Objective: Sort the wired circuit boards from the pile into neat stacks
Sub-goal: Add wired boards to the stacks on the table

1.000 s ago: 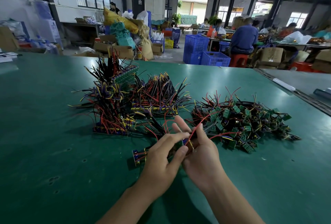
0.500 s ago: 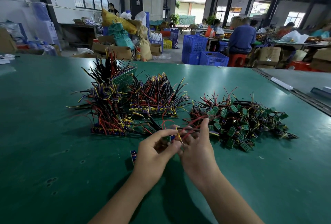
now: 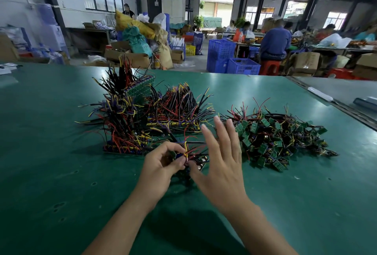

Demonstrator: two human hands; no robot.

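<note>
- My right hand (image 3: pixel 223 159) has let go. Half a second ago it was closed against the left one on the wires. Now it is wide, fingers straight and spread, pointing far toward the right.
- Its thumb lies close by the bundle; I cannot tell whether it touches.
- My left hand (image 3: pixel 161 165) alone holds the small bundle of green circuit boards with red, yellow and black wires (image 3: pixel 191 157). It is pinched between thumb and fingertips, just near of the stacks, over the middle of the green worktop (image 3: pixel 61 173).
- I judge the bundle is gathered and the freed hand is heading for the next board. The bundle is not yet on a stack.
- Counts:
- One loose pile of small green wired boards (image 3: pixel 275 138), on the right.
- Three sorted stacks, as far as the tangled wires let me tell: the near-left stack (image 3: pixel 122 132), the far stack with upright green boards (image 3: pixel 140 89) and the middle stack (image 3: pixel 177 114).
- One bundle in hand; I cannot count its boards.
</note>
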